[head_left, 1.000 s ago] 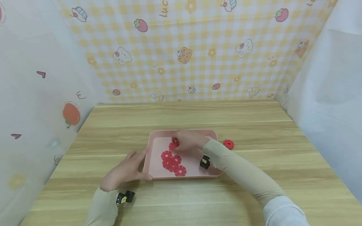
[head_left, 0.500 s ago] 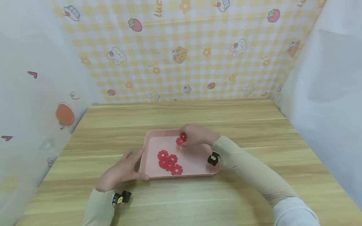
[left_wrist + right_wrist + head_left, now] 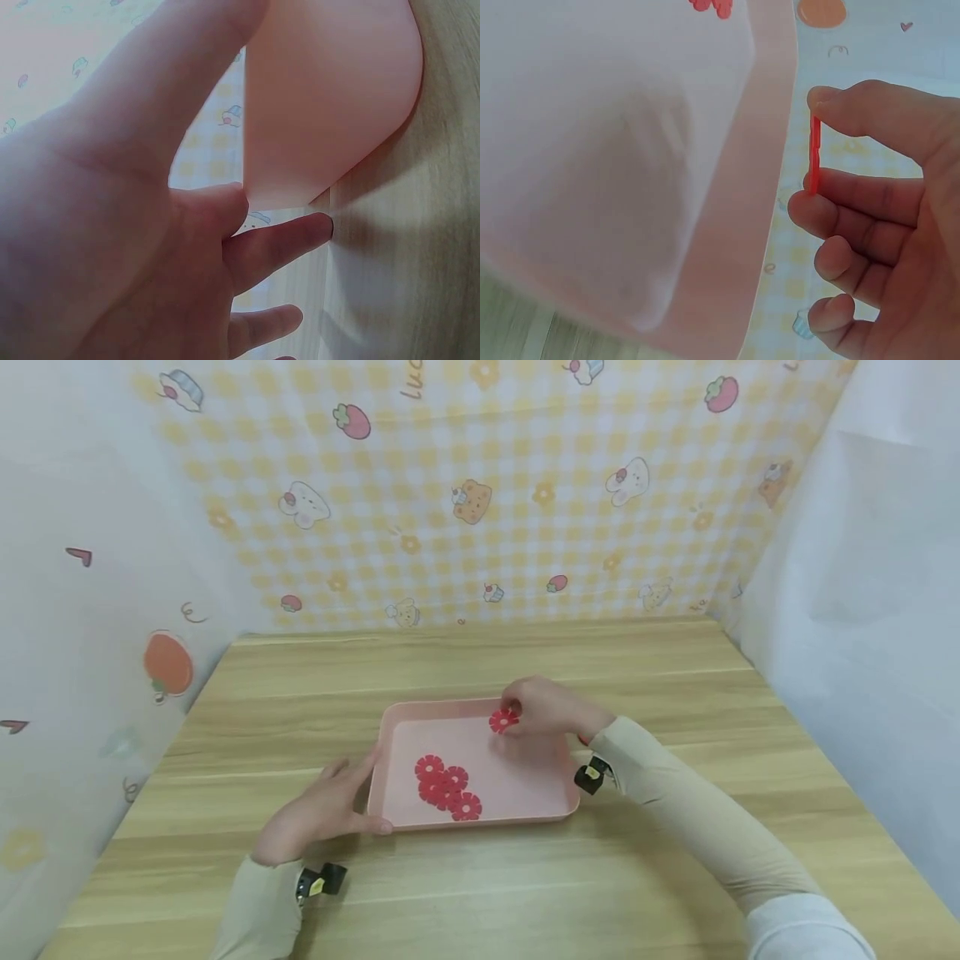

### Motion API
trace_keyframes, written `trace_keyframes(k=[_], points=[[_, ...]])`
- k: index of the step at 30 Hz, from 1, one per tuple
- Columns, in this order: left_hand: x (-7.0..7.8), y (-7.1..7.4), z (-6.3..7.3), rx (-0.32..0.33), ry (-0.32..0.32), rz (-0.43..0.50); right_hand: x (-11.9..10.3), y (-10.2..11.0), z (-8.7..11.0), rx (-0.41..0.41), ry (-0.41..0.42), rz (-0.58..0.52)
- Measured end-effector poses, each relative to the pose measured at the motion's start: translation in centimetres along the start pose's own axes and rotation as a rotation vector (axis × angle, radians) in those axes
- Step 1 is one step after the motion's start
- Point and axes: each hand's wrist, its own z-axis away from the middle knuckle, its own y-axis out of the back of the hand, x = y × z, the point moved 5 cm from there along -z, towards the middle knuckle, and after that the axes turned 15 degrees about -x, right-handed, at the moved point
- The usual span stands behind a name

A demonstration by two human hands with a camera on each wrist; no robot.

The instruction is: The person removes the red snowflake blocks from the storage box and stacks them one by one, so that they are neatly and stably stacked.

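Disc | moved right over tray, farther from pile (singled out, it seemed) | right hand pinched it; left hand, fingers spread, touched tray

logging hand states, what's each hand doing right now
Left hand: open, touching the pink tray.
Right hand: holding a red notched disc, pinched between thumb and fingers.
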Motion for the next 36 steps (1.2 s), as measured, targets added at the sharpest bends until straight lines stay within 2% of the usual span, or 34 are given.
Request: trace_keyframes(k=[8,13,20,31,36], points=[[-0.1,-0.1,0.1,-0.011,-0.003,0.008,1.7,0.1,1.5,0.034,-0.046,-0.023],[-0.2,0.0,-0.1,-0.017,0.011,0.01,3.4,0.3,3.1,0.073,-0.096,-0.06],[-0.1,0.3,-0.2,-0.005,0.012,0.0,6.4,0.3,4.9,0.116,-0.112,-0.103],[0.0,0.2,-0.2,-0.018,0.017,0.012,10.2,-1.5,7.8,0.155,-0.153,-0.17],[-0.2,0.1,-0.4,-0.019,0.022,0.015,11.2,-2.6,8.2,0.132,-0.152,-0.183]])
